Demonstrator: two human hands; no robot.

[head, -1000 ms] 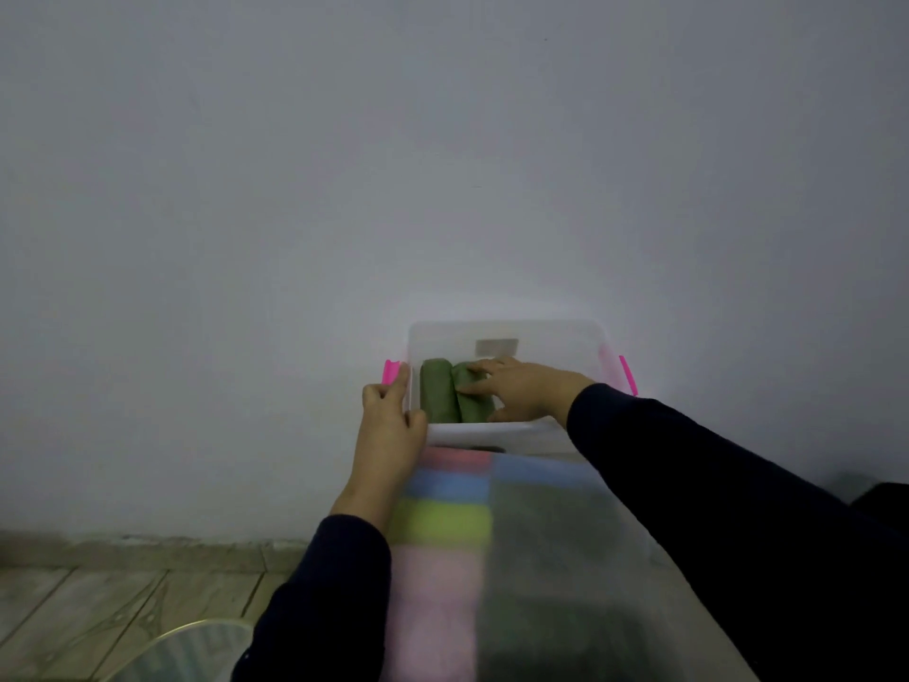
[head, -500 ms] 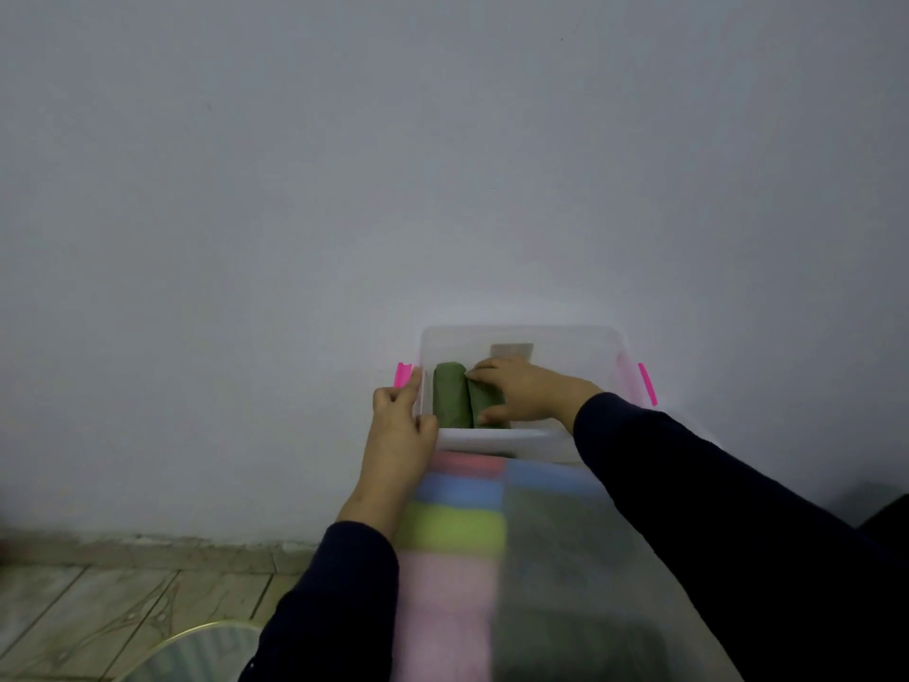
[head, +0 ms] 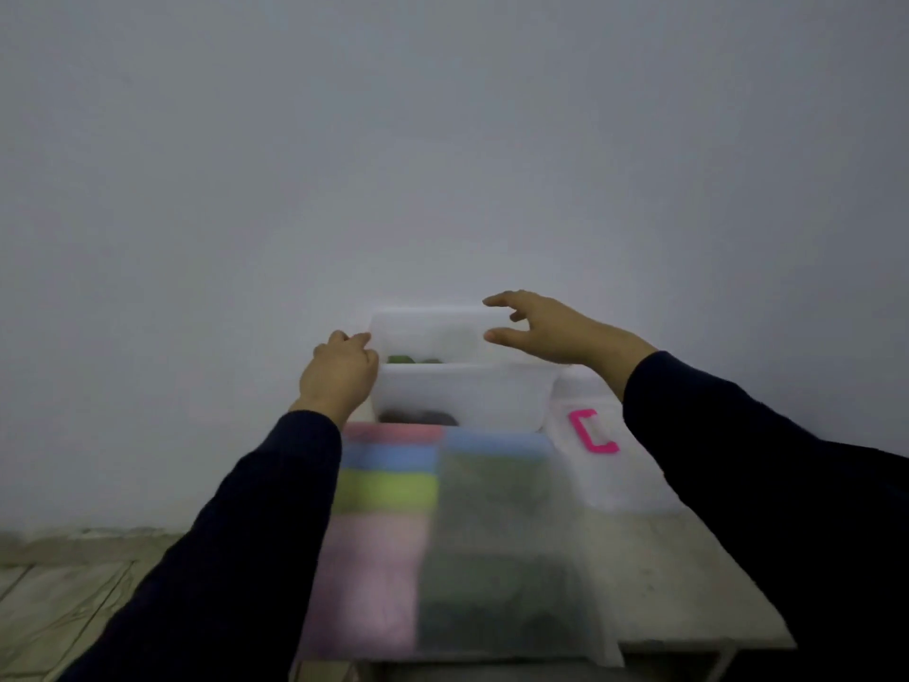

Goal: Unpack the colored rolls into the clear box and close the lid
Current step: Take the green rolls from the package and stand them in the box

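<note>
The clear box (head: pixel 462 396) stands against the wall on the table's far side. Two green rolls (head: pixel 410 359) lie inside it, only their tops showing over the front wall. My left hand (head: pixel 339 374) grips the box's left rim. Above the right half of the box, my right hand (head: pixel 551 332) hovers with fingers spread and nothing in it. In front of the box lies a clear bag of coloured rolls (head: pixel 388 489): pink, blue, green and pale pink on the left, dark green ones on the right, all blurred.
A translucent plastic piece with a pink clip (head: pixel 592 433), apparently the lid, lies right of the box. The table's front edge (head: pixel 688 647) runs below the bag. A wooden floor (head: pixel 59 598) is at lower left. A plain wall rises just behind the box.
My right hand has come up out of the box, leaving the green rolls inside, and now hovers open above it. My left hand stays on the left rim. The view has moved closer.
</note>
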